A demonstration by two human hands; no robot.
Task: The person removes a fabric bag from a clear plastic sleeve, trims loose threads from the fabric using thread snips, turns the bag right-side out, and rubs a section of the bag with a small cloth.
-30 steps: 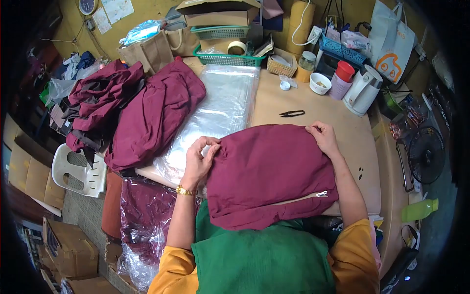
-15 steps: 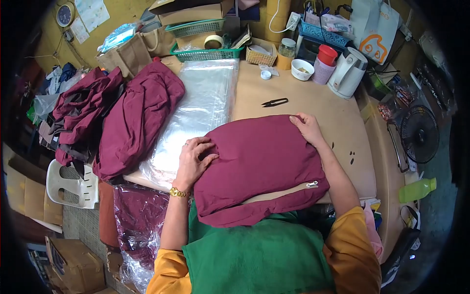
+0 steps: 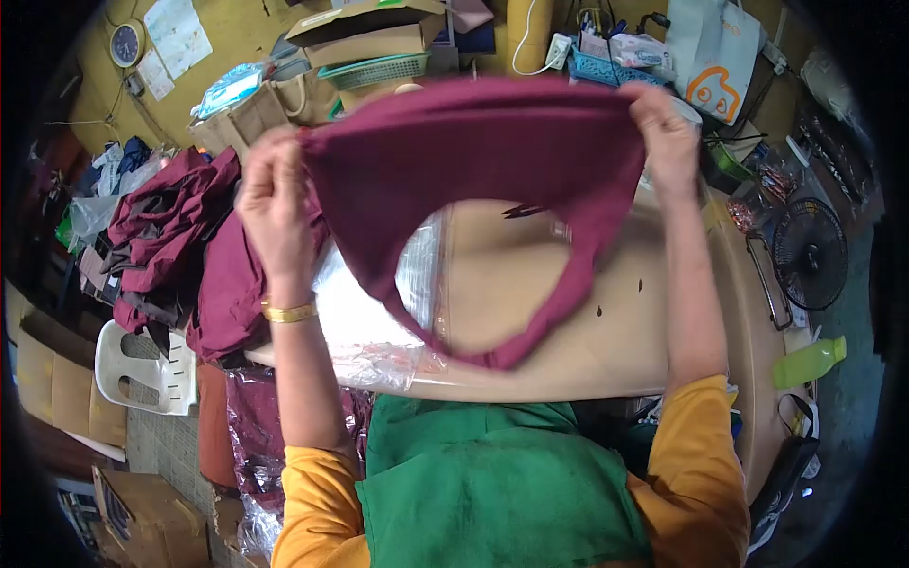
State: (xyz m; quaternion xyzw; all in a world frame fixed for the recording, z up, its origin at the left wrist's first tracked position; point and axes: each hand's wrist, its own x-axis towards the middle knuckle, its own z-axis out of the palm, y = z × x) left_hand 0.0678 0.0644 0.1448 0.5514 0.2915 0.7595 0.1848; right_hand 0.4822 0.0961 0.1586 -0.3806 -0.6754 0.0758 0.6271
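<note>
While the left hand [image 3: 277, 204] and right hand [image 3: 668, 142] pinched its edge with their fingers [image 3: 287, 161], the maroon garment [image 3: 473, 142] hung above the surface [image 3: 625, 355], upper centre, not laid flat; more garments [image 3: 227, 293] lay heaped at left.

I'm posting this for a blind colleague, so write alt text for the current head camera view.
A person's left hand and right hand hold up a maroon garment, blurred, above a brown table. Clear plastic sheets and a maroon fabric pile lie at left.
</note>
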